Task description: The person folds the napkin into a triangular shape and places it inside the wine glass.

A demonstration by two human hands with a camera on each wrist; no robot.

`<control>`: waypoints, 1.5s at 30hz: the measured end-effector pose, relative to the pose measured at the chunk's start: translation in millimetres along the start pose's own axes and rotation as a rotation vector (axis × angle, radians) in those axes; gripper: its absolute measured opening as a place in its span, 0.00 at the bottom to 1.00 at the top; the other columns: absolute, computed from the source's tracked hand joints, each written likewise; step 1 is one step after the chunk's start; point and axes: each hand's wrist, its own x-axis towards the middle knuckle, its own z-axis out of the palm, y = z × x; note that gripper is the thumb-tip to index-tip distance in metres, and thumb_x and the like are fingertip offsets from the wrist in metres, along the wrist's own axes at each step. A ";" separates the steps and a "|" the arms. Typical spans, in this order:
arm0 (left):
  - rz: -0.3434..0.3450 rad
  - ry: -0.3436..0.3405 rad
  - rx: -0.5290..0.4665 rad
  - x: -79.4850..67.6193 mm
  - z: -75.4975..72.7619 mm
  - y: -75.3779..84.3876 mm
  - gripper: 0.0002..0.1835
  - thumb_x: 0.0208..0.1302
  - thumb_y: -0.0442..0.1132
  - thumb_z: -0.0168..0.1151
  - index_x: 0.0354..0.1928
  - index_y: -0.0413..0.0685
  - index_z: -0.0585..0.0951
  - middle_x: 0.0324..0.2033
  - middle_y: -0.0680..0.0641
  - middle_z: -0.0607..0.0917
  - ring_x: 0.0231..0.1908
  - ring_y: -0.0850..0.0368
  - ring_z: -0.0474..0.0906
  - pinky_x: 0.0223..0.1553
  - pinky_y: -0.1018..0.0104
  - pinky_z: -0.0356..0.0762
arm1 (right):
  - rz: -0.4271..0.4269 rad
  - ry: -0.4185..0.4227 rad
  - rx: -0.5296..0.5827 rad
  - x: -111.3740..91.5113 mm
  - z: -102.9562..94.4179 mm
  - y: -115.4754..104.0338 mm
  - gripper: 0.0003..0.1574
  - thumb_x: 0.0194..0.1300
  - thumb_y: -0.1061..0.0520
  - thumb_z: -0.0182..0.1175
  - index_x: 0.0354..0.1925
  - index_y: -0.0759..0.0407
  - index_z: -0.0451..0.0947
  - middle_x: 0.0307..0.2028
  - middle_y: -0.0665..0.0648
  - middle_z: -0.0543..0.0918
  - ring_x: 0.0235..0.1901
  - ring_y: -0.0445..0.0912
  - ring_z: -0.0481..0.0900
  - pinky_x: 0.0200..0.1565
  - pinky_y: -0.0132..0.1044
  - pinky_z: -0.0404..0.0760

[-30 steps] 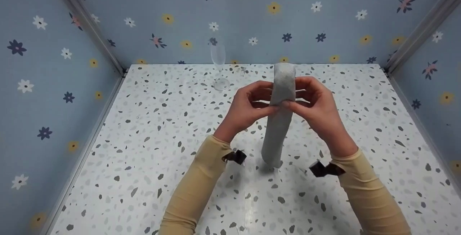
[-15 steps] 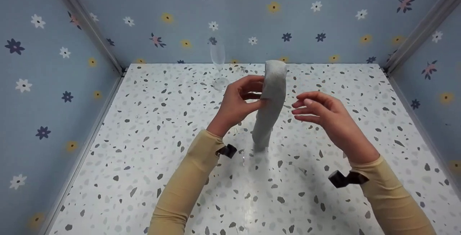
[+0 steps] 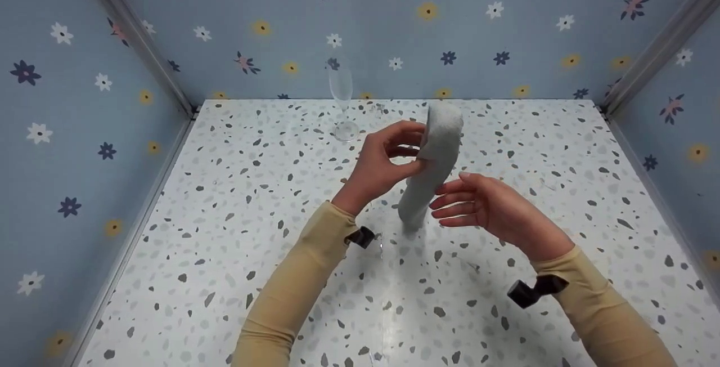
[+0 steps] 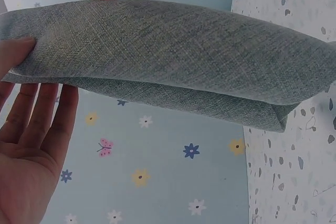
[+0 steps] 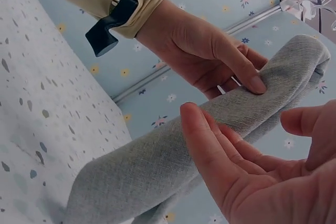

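A grey cloth (image 3: pixel 441 147), folded into a long flat strip, stands tilted above the table. Its loose lower end hangs near the tabletop. My left hand (image 3: pixel 388 153) pinches it near the top, thumb on the near face and fingers behind; the left wrist view shows the thumb (image 4: pixel 20 53) on the woven surface and a fold running along the lower edge. On the other side my right hand (image 3: pixel 484 206) is held with its fingers extended toward the cloth's lower half. In the right wrist view those fingers (image 5: pixel 202 135) overlap the cloth; whether they touch it I cannot tell.
A clear champagne flute (image 3: pixel 341 88) stands upright at the back of the speckled table (image 3: pixel 225 277), left of the cloth. Blue flowered panels (image 3: pixel 382 29) enclose the back and sides. Black wrist cameras sit on both sleeves, such as the right one (image 3: pixel 531 292).
Both hands gripped the cloth a second ago. My right hand has let go, drawn off to the right, then come back lower beside it. The cloth shifted left, then right again, in my left hand.
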 end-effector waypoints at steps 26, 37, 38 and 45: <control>0.035 -0.219 -0.013 -13.5 14.1 9.8 0.13 0.54 0.21 0.64 0.43 0.33 0.81 0.42 0.40 0.83 0.48 0.54 0.78 0.55 0.52 0.72 | -0.058 0.082 0.151 11.4 -0.2 3.2 0.18 0.73 0.49 0.51 0.44 0.60 0.82 0.38 0.55 0.83 0.36 0.44 0.80 0.39 0.36 0.79; 0.056 -0.172 -0.014 -19.7 12.9 5.2 0.18 0.53 0.17 0.59 0.49 0.29 0.77 0.45 0.36 0.81 0.52 0.50 0.76 0.59 0.55 0.68 | -0.060 0.154 0.219 15.7 0.4 3.7 0.15 0.72 0.60 0.52 0.54 0.66 0.72 0.42 0.58 0.82 0.39 0.46 0.82 0.43 0.38 0.80; 0.047 -0.159 -0.013 -20.7 12.8 5.2 0.19 0.54 0.17 0.60 0.49 0.29 0.76 0.46 0.36 0.81 0.53 0.51 0.76 0.60 0.56 0.68 | -0.064 0.168 0.221 16.1 0.6 3.7 0.17 0.71 0.61 0.53 0.56 0.66 0.70 0.43 0.57 0.82 0.39 0.46 0.83 0.44 0.38 0.80; -0.036 -0.053 -0.015 -32.3 10.0 0.0 0.20 0.57 0.21 0.63 0.53 0.31 0.76 0.49 0.36 0.80 0.55 0.49 0.75 0.61 0.54 0.67 | -0.103 0.218 0.158 18.3 -2.4 5.8 0.30 0.68 0.63 0.57 0.65 0.64 0.60 0.47 0.55 0.80 0.42 0.45 0.82 0.47 0.41 0.79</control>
